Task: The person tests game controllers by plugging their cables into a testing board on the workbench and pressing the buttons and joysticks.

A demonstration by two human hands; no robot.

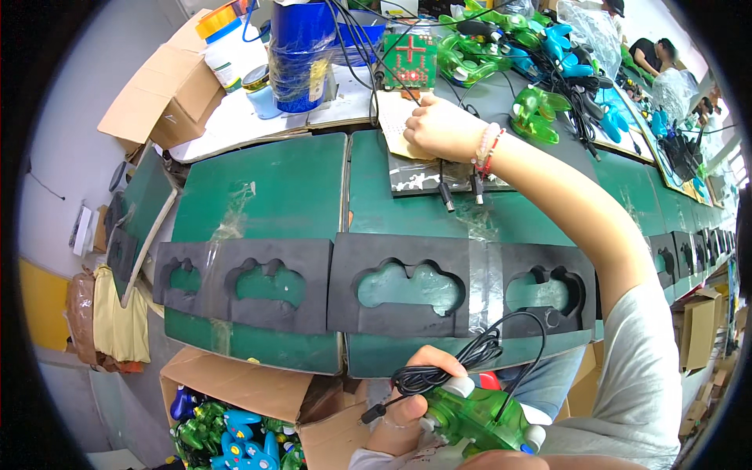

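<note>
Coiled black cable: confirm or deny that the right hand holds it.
No, the left hand holds the coiled black cable; the right hand is near the green board.

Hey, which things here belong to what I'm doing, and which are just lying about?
Seemingly in use:
coiled black cable, in the left hand
green controller, beside it
pale panel, at the right hand
red-lit circuit board, just beyond

Apparently lying about:
blue container
white tub
yellowish cloth, far left
</note>
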